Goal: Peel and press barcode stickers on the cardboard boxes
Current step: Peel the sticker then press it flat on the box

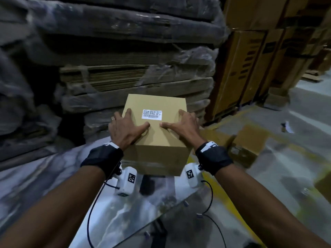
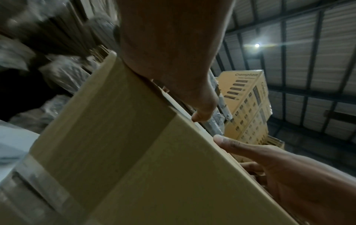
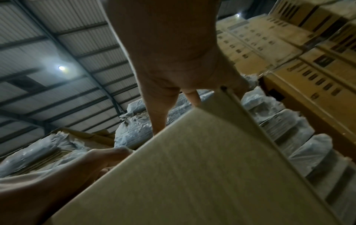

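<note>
The cardboard box (image 1: 157, 133) stands at the far edge of the plastic-covered bench (image 1: 53, 176), hard against wrapped cardboard stacks (image 1: 125, 83), with open floor (image 1: 295, 140) to its right. Left hand (image 1: 125, 130) and right hand (image 1: 182, 126) lie spread on its top, fingers over the side edges, thumbs pointing inward below the barcode sticker (image 1: 152, 114).

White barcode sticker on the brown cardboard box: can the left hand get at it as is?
Probably yes. The white barcode sticker lies uncovered on the brown cardboard box top, just beyond the left hand spread flat there; nothing lies between.

Shiny table (image 1: 53, 176), cardboard box (image 1: 157, 154) on it
</note>
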### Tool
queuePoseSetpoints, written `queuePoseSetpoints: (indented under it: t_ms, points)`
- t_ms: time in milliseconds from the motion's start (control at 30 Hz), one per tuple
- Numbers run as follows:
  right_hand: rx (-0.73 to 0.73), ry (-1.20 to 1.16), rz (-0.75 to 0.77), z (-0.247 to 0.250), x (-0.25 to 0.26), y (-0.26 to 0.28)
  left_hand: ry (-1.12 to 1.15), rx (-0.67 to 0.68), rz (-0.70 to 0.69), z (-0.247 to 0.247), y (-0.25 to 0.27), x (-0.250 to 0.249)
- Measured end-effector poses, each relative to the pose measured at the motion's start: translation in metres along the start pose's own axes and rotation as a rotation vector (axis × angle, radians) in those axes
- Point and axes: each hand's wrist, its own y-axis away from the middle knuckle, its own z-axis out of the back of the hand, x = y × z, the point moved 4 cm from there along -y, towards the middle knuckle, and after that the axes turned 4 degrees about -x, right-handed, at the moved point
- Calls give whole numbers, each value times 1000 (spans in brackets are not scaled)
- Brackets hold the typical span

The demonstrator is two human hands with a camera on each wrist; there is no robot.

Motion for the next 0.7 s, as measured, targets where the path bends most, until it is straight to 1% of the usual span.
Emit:
queuePoseSetpoints:
  t_ms: [133,233,367,433,533,700]
  points:
    - [80,-10,26,-67,48,13,-9,29,90,16,-3,80]
    - [150,-5,42,-113,75,23,-14,71,147,20,-2,134]
    - [204,14,68,-157,100,39,-14,132,224,19,7,190]
    - [236,23,72,-173,109,47,-10,135,243,19,12,211]
    - [293,44,73,-195,114,53,-11,131,234,17,18,233]
    - [355,28,109,-207,111,50,-27,108,226,12,26,246]
